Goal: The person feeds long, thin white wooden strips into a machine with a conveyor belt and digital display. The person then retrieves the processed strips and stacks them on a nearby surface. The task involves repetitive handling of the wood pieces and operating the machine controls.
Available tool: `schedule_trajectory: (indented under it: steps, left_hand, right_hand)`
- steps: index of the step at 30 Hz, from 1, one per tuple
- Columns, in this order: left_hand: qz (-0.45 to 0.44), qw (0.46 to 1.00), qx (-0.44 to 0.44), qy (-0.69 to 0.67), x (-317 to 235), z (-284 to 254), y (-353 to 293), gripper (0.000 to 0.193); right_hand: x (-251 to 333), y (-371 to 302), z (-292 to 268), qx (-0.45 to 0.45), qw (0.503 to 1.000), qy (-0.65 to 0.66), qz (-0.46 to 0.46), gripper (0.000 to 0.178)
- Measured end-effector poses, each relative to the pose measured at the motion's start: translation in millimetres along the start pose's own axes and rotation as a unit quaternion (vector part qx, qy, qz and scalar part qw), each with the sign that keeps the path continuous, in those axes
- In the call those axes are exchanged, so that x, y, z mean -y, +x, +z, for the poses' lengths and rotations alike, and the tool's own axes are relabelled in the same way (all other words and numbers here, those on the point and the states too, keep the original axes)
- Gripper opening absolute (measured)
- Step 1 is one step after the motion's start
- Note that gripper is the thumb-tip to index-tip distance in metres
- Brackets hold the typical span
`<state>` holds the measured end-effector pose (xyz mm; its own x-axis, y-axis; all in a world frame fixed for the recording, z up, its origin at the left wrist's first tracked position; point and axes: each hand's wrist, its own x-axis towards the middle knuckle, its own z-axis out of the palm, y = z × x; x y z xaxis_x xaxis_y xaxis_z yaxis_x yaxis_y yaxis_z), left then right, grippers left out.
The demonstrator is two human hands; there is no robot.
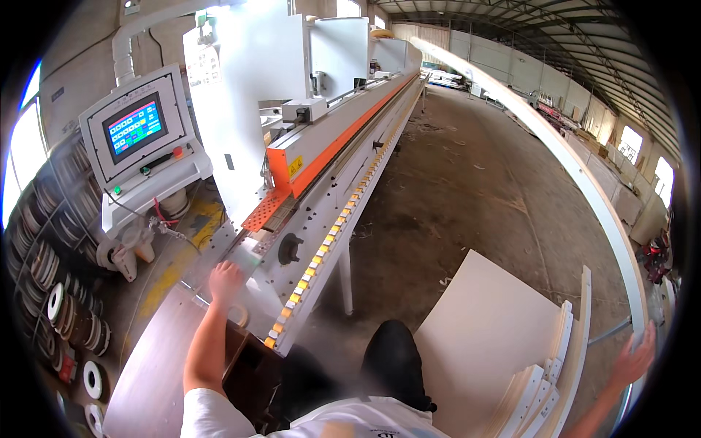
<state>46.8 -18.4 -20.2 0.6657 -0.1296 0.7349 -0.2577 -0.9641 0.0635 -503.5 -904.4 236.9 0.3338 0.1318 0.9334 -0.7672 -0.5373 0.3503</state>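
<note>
White board (575, 162) by right grip (634, 359), fingers extended; contact unclear.

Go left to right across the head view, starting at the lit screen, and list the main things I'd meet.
Lit screen → red button → left hand → black knob → large pale board → right hand.
</note>
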Motion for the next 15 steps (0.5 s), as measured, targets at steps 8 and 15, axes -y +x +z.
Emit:
schedule_trajectory:
  steps: [8,15]
  left_hand:
    - [-0.011,0.998,-0.001,-0.056,-27.8,-28.1,-4.9,0.011]
    - [0.120,0.981,-0.059,-0.138,-181.3,-110.7,60.0,0.063]
  right_hand:
    - [-95.1,-74.2,59.4,0.040,0.998,0.049,-0.013,0.039]
    - [-82.1,-80.9,54.3,0.062,0.989,0.128,-0.042,0.040]
